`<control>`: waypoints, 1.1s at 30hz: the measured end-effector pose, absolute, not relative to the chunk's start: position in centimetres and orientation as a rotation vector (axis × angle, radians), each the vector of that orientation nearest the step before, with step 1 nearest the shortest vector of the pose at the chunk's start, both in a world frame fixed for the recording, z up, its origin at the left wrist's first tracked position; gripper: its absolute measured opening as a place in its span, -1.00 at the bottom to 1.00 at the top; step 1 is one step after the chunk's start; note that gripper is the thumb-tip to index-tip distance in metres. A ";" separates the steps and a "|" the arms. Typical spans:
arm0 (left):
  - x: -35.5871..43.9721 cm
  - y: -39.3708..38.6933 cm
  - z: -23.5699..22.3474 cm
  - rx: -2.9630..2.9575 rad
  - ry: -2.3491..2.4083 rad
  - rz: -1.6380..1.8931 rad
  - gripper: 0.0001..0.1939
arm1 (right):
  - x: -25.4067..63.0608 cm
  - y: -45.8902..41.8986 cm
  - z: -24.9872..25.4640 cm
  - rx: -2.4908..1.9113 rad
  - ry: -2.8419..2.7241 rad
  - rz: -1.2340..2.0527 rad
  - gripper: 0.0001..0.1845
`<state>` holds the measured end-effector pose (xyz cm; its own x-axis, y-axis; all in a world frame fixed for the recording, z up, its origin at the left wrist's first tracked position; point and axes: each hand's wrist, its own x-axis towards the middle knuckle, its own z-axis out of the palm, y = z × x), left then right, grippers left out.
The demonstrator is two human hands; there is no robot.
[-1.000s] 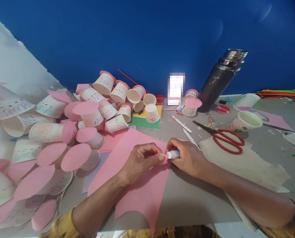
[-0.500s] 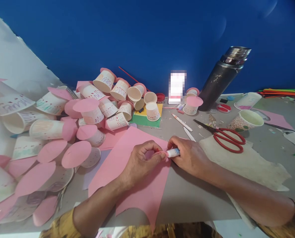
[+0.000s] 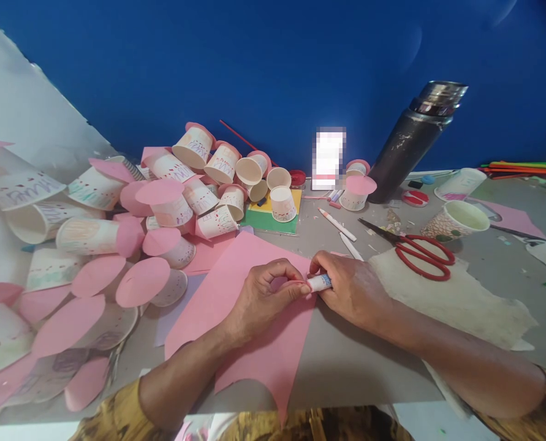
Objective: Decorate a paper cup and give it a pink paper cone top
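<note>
Between the thumb and fingers of my left hand (image 3: pixel 260 301) is a small pink paper piece (image 3: pixel 293 283), its shape mostly covered. My right hand (image 3: pixel 356 288) grips a white glue stick (image 3: pixel 319 282) with blue lettering, its end touching or very close to that piece. Under both hands lies a larger pink paper sheet (image 3: pixel 199 306) with curved cut-outs along its near edge. Beyond my right hand, red-handled scissors (image 3: pixel 424 257) rest partly on a crumpled whitish cloth or paper (image 3: pixel 461 306).
Paper cups (image 3: pixel 171 211) with pink paper discs and coloured marks are heaped on the left. A dark flask (image 3: pixel 410 144) leans toward the blue wall, near a blurred bright screen (image 3: pixel 328 159). White markers (image 3: pixel 337 225) lie mid-table; a patterned cup (image 3: pixel 456 222) stands at right.
The glue stick has turned slightly in my right hand, showing more of its lettering. Both hands stay nearly in place, and the view has shifted a little.
</note>
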<state>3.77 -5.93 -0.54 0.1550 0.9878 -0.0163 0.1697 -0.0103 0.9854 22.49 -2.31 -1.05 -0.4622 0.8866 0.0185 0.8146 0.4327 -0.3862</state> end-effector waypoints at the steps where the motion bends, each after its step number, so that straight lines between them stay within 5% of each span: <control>1: 3.8 -5.9 -0.5 1.397 1.213 1.002 -0.83 | 22.5 -2.3 -1.1 -1.486 -2.486 0.472 -0.85; 19: 3.2 -5.4 -0.5 1.475 1.343 1.056 -0.81 | 22.9 -2.7 -1.5 -1.299 -2.529 0.353 -0.71; 27: 2.5 -4.8 -0.4 1.213 1.152 1.073 -0.74 | 23.4 -1.4 -0.1 -1.100 -2.182 0.957 -0.77; 33: 2.6 -4.8 -0.5 1.253 1.196 1.021 -0.75 | 23.2 -1.4 -0.5 -1.020 -2.198 1.031 -0.79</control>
